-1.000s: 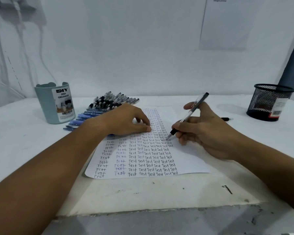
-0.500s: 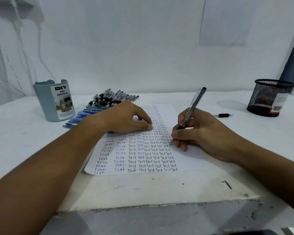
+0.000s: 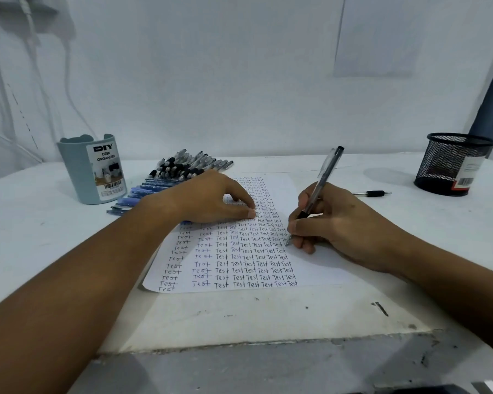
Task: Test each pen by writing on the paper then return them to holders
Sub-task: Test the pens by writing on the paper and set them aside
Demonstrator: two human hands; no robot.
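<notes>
A: Head view: right hand [image 3: 345,223] pinches the black-grip pen [image 3: 315,197], tip on the paper [image 3: 319,268]. Left hand [image 3: 211,200]?

B: Fingertips press the sheet flat, holding nothing. If they lift, the paper could slide and smear the word.

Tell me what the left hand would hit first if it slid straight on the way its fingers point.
The left hand points right across the paper. Going straight on, it would probably meet the right hand and the pen it holds first, though depth is hard to judge from this one view.
</notes>
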